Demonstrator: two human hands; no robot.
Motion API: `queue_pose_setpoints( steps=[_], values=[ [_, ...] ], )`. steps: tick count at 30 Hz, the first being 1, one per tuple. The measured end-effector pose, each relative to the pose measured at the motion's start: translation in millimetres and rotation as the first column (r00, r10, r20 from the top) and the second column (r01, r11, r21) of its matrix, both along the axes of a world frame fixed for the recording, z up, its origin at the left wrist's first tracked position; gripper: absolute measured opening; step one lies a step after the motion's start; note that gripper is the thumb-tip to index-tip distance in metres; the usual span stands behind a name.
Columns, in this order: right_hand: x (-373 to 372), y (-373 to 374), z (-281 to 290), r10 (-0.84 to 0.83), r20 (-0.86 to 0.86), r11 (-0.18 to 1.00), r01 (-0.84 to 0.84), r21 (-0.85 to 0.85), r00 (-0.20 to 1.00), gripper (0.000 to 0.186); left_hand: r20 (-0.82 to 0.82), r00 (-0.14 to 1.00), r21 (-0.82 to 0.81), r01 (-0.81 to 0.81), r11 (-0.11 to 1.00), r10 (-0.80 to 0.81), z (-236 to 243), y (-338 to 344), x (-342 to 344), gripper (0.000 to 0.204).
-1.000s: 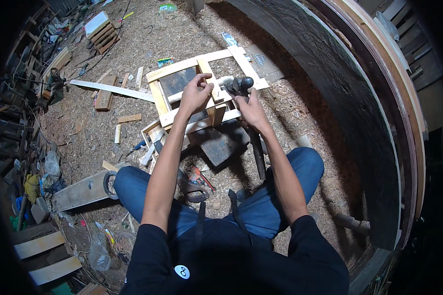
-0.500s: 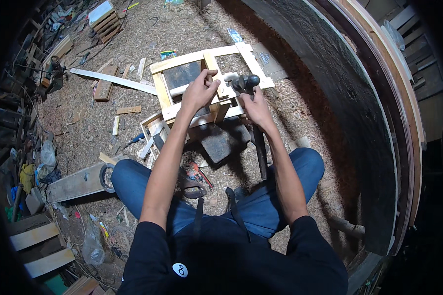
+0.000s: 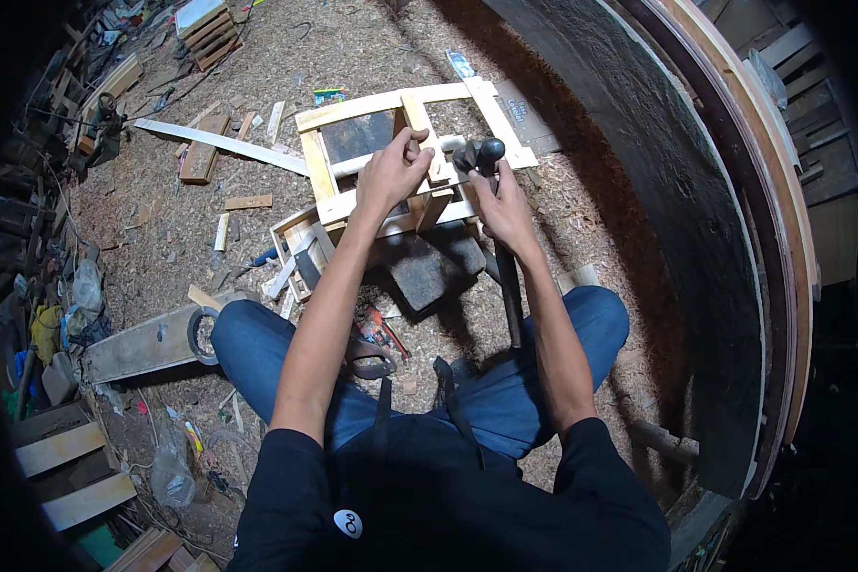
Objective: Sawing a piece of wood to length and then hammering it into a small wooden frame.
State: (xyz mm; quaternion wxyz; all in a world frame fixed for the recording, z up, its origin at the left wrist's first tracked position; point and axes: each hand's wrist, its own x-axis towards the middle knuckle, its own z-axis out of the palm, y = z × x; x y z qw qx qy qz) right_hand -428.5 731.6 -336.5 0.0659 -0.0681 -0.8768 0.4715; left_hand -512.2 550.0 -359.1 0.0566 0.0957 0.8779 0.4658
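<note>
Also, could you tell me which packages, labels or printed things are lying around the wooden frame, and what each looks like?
Small packet: on the sawdust just beyond the frame's far left corner; flat, rectangular, green and multicoloured.
Printed wrapper: on the ground past the frame's far right corner; narrow, blue and white.
Cardboard sheet: right of the wooden frame, flat, brown with dark print.
Round badge: on the person's black shirt; white with a dark mark.
No screens or signs show.
</note>
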Motion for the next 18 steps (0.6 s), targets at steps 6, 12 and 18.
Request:
queue_pose_setpoints(
  steps=[6,12,18],
  values=[
    [9.5,-14.4,44.5,0.079,-0.068,0.992,-0.072,0.102,0.995,0.036,0.016,1.0,0.011,-0.012,1.0,0.012,-2.6,-4.7,-1.7,0.043],
    [15.9,-32.8,95.5,0.125,0.027,0.973,-0.128,0.19,0.992,0.03,-0.014,0.999,-0.024,-0.03,0.999,0.029,-1.0,-5.2,0.3,0.04],
    [1.9,-11.1,59.9,0.176,0.153,0.931,-0.215,0.294,0.972,0.036,-0.054,0.998,0.012,-0.016,1.0,0.017,-3.8,0.0,2.8,0.038]
  ],
)
